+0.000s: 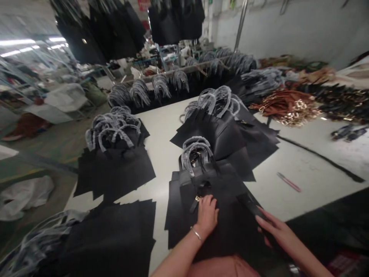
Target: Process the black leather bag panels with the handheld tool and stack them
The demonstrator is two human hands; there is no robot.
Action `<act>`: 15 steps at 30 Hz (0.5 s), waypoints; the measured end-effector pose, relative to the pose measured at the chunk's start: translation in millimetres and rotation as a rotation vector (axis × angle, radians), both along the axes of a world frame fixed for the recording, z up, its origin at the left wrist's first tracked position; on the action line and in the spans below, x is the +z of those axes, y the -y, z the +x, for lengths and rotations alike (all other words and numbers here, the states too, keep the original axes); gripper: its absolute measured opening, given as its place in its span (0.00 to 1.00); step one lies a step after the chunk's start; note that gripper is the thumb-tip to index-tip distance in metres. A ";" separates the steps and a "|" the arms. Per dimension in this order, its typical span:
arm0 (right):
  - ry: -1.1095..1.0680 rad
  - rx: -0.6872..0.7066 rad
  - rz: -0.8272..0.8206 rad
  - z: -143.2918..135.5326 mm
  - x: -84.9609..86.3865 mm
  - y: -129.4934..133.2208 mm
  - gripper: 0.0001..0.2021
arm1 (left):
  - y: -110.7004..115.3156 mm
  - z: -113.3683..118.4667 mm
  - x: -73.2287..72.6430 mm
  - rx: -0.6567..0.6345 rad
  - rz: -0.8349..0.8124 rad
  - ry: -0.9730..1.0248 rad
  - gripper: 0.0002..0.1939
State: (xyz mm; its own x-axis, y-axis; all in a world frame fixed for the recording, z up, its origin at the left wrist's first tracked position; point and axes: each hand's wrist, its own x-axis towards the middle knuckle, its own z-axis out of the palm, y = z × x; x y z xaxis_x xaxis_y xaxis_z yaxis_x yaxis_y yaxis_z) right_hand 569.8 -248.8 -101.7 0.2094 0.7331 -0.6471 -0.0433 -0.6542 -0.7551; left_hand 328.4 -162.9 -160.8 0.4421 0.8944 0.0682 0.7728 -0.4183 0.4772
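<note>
Black bag panels lie stacked in front of me, with plastic-wrapped handles at their far edge. My left hand rests on the top panel with curled fingers, beside a small gold clasp on a black strap. Whether its fingertips grip anything is hidden. At the right side of the stack, my right hand holds a black strip between thumb and fingers; its upper end lies over the panel.
More black panels with wrapped handles lie at the left, lower left and behind. Pink snips lie at right, near a long black strip. Brown straps are piled further back. Bags hang above.
</note>
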 end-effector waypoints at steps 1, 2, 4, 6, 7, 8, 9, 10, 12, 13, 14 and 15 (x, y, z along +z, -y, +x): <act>-0.019 0.016 -0.019 -6.6 -5.2 -6.0 0.43 | 2.8 -2.4 -3.9 -0.003 0.022 -0.006 0.18; -0.029 0.034 -0.035 -13.1 -9.5 -12.8 0.42 | 4.4 -3.9 -6.9 -0.011 0.042 -0.008 0.19; -0.046 0.081 -0.052 -24.1 -14.9 -25.9 0.40 | 5.0 -4.9 -10.4 -0.032 0.074 -0.008 0.19; -0.052 0.118 -0.065 -31.1 -16.4 -37.5 0.37 | 3.9 -4.9 -11.3 -0.052 0.092 -0.010 0.19; -0.050 0.127 -0.070 -33.3 -16.2 -43.3 0.36 | 3.1 -4.9 -11.0 -0.060 0.098 -0.014 0.19; -0.047 0.133 -0.072 -35.2 -15.7 -49.5 0.35 | 2.4 -5.0 -10.3 -0.066 0.104 -0.018 0.19; -0.042 0.139 -0.068 -37.0 -15.3 -56.1 0.35 | 1.8 -5.1 -9.4 -0.071 0.109 -0.022 0.19; -0.034 0.145 -0.061 -39.0 -15.1 -63.2 0.34 | 1.2 -5.2 -8.2 -0.075 0.114 -0.025 0.19; 0.003 0.148 -0.030 -44.4 -15.3 -77.9 0.32 | 0.5 -5.3 -5.9 -0.079 0.117 -0.027 0.18; 0.036 0.142 -0.006 -47.7 -15.4 -84.8 0.32 | 0.3 -5.2 -5.2 -0.080 0.115 -0.028 0.18; 0.077 0.133 0.022 -51.2 -15.4 -90.8 0.31 | 0.3 -5.2 -4.9 -0.080 0.111 -0.027 0.18; 0.120 0.124 0.050 -54.5 -14.9 -95.5 0.31 | 0.4 -5.2 -5.2 -0.078 0.108 -0.026 0.18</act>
